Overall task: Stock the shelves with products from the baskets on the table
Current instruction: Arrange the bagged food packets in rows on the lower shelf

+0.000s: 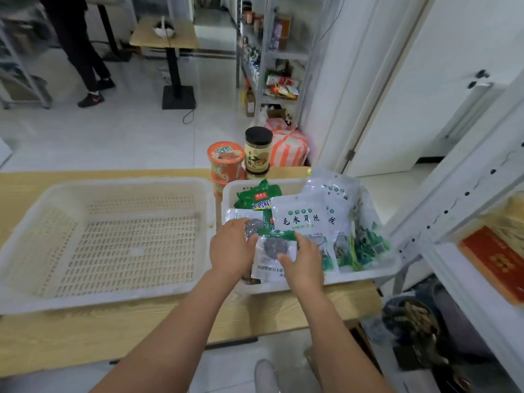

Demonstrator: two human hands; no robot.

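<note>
Two white plastic baskets stand on a wooden table (56,333). The left basket (113,242) holds nothing. The right basket (365,275) is full of packets: white packets with green print (300,219), a green packet (256,198) and a clear green-topped packet with a dark round product (273,248). My left hand (231,251) and my right hand (304,260) both hold that clear packet by its sides, just above the basket. A white metal shelf unit (465,211) rises at the right.
Two stacked orange cup-noodle tubs (226,161) and a black-lidded jar (257,150) stand behind the right basket. A red box (499,262) lies on the right shelf. Another stocked shelf (272,61), a small table (164,38) and a standing person (82,52) are farther back.
</note>
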